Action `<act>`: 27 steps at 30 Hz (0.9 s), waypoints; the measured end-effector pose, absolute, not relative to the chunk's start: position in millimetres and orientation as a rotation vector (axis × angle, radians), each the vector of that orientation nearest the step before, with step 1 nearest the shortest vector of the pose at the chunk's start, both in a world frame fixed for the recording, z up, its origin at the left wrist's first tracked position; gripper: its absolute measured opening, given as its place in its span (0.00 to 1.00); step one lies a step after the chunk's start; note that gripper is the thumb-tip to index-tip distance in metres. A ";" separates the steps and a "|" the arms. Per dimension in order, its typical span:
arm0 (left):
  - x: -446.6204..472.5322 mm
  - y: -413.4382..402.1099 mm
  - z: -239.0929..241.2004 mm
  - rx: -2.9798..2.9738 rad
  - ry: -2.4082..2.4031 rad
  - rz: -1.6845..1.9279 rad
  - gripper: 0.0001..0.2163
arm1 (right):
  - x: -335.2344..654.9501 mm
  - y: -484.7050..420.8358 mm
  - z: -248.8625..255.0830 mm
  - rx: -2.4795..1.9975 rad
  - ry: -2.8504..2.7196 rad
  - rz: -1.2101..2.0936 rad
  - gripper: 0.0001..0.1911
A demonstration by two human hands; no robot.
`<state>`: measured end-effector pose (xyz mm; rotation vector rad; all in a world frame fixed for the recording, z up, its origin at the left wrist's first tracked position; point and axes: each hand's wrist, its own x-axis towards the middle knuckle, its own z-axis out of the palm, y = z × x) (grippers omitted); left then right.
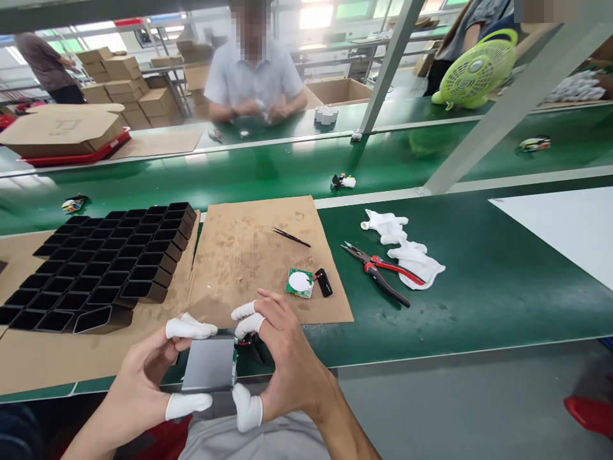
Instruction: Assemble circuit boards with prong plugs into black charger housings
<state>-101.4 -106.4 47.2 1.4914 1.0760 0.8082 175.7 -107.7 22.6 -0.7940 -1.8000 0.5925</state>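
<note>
Head view: grey flat pack (209, 364) pinched between left hand (143, 377) and right hand (282, 364), thumbs near edge, forefingers far edge; green board end faces right.

On my left hand (143, 377) I wear white finger cots (189, 329) on thumb and forefinger; my right hand (282, 364) has three. Both forearms are bare. Grey cloth (249, 444) covers my lap, bottom centre of frame.
</note>
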 end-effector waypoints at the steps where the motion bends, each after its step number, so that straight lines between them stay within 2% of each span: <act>1: -102.1 -105.4 47.4 1.495 1.072 0.806 0.33 | 175.2 -108.2 22.3 -0.803 -1.801 0.586 0.29; 4: -102.4 -103.8 50.5 1.514 1.098 0.802 0.33 | 173.8 -109.1 22.6 -0.841 -1.824 0.554 0.30; 8: -94.9 -93.0 64.5 1.643 1.143 0.934 0.29 | 177.6 -100.1 31.7 -0.869 -1.932 0.436 0.31; 15: -54.9 -18.3 99.5 1.690 1.027 1.013 0.28 | 214.6 -23.2 74.0 -0.857 -2.260 0.049 0.16; 19: -24.5 30.6 94.3 1.590 0.927 1.010 0.35 | 241.0 27.8 80.4 -0.805 -2.254 0.229 0.13; 27: 4.0 48.3 57.5 1.407 0.823 1.074 0.35 | 263.5 36.5 57.2 -0.860 -2.102 0.417 0.15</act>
